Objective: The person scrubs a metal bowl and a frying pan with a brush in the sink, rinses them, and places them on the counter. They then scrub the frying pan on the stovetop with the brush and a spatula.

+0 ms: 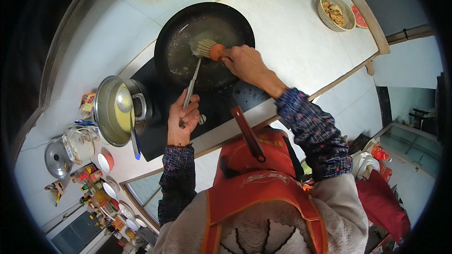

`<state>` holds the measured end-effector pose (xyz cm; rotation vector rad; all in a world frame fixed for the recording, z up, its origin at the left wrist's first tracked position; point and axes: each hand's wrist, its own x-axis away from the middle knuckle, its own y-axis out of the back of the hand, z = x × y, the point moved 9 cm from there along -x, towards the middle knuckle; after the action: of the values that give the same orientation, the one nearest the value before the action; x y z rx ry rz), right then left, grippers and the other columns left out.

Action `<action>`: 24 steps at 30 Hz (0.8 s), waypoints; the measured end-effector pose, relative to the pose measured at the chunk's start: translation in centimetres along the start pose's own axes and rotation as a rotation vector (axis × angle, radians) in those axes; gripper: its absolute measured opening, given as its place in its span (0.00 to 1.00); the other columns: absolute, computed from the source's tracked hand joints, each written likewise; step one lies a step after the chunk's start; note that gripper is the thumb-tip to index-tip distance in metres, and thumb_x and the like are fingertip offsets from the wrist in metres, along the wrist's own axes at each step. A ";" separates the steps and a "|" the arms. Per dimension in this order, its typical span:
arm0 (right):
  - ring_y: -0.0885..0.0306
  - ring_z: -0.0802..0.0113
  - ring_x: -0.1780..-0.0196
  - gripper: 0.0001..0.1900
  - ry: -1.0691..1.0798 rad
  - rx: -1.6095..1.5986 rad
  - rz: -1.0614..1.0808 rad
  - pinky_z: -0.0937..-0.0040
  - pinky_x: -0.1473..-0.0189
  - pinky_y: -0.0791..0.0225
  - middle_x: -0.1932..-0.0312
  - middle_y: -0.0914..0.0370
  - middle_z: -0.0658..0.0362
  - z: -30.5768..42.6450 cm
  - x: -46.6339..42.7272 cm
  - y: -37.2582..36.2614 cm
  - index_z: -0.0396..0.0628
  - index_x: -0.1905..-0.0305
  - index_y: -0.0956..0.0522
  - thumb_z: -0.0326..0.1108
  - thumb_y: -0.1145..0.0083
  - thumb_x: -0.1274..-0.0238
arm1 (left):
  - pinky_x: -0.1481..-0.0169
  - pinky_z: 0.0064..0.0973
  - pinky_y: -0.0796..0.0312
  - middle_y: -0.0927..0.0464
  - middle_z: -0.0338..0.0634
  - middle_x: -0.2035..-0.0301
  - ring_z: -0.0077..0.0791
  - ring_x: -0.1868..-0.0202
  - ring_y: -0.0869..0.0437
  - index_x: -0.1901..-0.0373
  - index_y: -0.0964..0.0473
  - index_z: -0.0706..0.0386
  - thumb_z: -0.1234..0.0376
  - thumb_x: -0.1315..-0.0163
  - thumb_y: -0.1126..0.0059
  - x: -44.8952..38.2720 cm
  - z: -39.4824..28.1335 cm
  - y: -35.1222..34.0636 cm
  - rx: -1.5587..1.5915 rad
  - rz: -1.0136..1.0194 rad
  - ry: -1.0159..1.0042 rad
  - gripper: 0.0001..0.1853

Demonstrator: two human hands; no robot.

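Observation:
A black wok point(243, 30) with cloudy liquid in it sits on the black cooktop point(215, 104), its dark red handle point(246, 132) pointing towards my body. My right hand point(249, 65) grips the orange end of a scrubbing brush point(212, 49). The brush's pale bristles are over the wok and touch or overlap the head of a metal utensil. My left hand point(185, 114) is closed round that utensil's metal handle point(194, 76), below the wok's near left rim. The utensil's head is mostly hidden by the bristles.
Left of the wok, a steel pot point(100, 113) holds yellow liquid and a ladle point(123, 100). A metal lid point(58, 158), bowls point(106, 163) and several bottles stand at lower left. On the white counter point(293, 35), a woven basket point(326, 21) of food stands beside watermelon point(359, 17) at upper right.

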<state>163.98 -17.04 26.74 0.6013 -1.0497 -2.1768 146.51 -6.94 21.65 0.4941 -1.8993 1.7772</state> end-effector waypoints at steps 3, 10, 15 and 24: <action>0.17 0.48 0.70 0.09 0.058 -0.034 0.072 0.53 0.68 0.23 0.72 0.18 0.47 3.0 4.0 1.8 0.46 0.66 0.16 0.38 0.42 0.39 | 0.86 0.17 0.42 0.38 0.36 0.88 0.20 0.90 0.40 0.65 0.34 0.68 0.58 0.20 0.69 -0.8 0.3 0.3 0.027 0.075 0.059 0.23; 0.19 0.50 0.70 0.10 -0.022 0.143 0.149 0.55 0.67 0.24 0.76 0.21 0.49 0.4 0.3 0.4 0.49 0.56 0.19 0.40 0.40 0.38 | 0.86 0.16 0.44 0.31 0.40 0.78 0.15 0.88 0.40 0.53 0.32 0.63 0.62 0.22 0.63 0.4 -0.4 -0.9 -0.331 -0.131 -0.154 0.14; 0.19 0.49 0.68 0.10 0.129 0.093 0.164 0.53 0.67 0.25 0.71 0.20 0.49 4.5 2.5 2.1 0.52 0.54 0.20 0.39 0.41 0.38 | 0.86 0.14 0.43 0.33 0.39 0.75 0.13 0.87 0.38 0.44 0.31 0.59 0.65 0.23 0.58 0.2 -0.6 0.1 -0.324 -0.107 -0.145 0.13; 0.17 0.46 0.71 0.09 0.071 0.052 -0.062 0.51 0.69 0.23 0.76 0.19 0.45 1.9 0.6 0.3 0.44 0.67 0.18 0.38 0.43 0.39 | 0.88 0.14 0.46 0.35 0.36 0.77 0.14 0.87 0.39 0.34 0.35 0.57 0.66 0.25 0.56 3.3 -0.7 -1.0 -0.498 -0.175 -0.287 0.20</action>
<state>162.49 -16.64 27.98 0.7383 -1.0662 -2.1699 144.48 -6.10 24.34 0.7269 -2.3125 1.1100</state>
